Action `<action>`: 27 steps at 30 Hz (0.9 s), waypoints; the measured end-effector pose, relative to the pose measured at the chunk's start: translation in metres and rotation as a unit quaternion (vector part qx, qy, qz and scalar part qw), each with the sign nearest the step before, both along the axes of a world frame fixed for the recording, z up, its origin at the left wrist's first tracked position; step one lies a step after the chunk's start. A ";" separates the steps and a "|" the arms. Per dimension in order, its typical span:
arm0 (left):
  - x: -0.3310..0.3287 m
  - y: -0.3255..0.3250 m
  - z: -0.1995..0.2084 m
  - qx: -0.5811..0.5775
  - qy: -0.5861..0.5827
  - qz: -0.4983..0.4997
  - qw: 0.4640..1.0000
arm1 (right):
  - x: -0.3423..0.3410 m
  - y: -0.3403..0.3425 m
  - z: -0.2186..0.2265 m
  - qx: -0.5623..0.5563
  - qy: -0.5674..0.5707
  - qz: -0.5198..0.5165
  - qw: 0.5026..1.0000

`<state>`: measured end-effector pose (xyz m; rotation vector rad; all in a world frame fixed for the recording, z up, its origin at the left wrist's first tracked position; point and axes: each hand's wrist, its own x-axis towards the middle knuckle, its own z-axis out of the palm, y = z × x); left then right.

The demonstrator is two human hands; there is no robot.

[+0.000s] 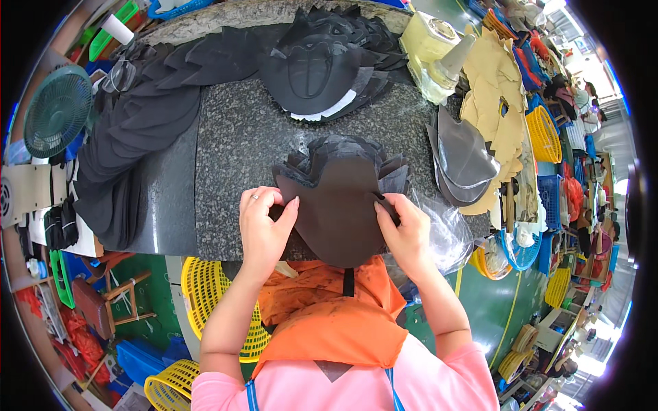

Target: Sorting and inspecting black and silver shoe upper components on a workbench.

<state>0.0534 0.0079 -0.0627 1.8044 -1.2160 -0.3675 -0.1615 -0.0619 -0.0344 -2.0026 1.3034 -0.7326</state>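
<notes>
A dark, rounded cut piece of sheet material (pixel 339 212), shaped like a shoe upper part, is at the near edge of the stone-topped table. My left hand (pixel 260 222) pinches its left edge between thumb and fingers. The right edge is gripped by my right hand (pixel 408 229), where the material folds up slightly at the fingertips. Just beyond, partly covered by this piece, lies a fanned stack of similar dark pieces (pixel 343 145). Farther back sits another pile of black pieces (pixel 312 75), with a white layer showing under its near rim.
Overlapping black pieces (pixel 130 147) run along the table's left side. Grey-black pieces (pixel 465 161) lie at the right, beside brown cardboard (pixel 490 89). A yellowish glue-smeared container (pixel 432 44) stands at the back right. A green fan (pixel 58 109) is far left, a yellow basket (pixel 199 294) below the table.
</notes>
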 end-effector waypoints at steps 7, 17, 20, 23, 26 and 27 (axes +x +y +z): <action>0.002 -0.003 -0.003 0.002 -0.031 -0.021 0.999 | 0.000 -0.004 -0.008 -0.060 0.009 0.011 0.998; -0.048 -0.010 0.002 -0.055 -0.163 -0.335 0.926 | -0.003 -0.021 -0.003 0.063 0.026 0.016 0.998; -0.049 -0.009 0.009 0.004 -0.245 -0.376 0.893 | -0.019 -0.034 0.001 0.079 -0.034 -0.045 0.995; -0.051 -0.007 0.006 0.045 -0.233 -0.394 0.888 | -0.023 -0.037 0.003 0.144 -0.122 -0.061 0.980; -0.050 -0.007 0.006 0.057 -0.266 -0.404 0.873 | -0.018 -0.037 0.007 0.065 0.019 -0.012 0.998; -0.050 -0.007 0.009 0.057 -0.269 -0.404 0.872 | -0.019 -0.040 0.004 0.065 0.016 -0.013 0.998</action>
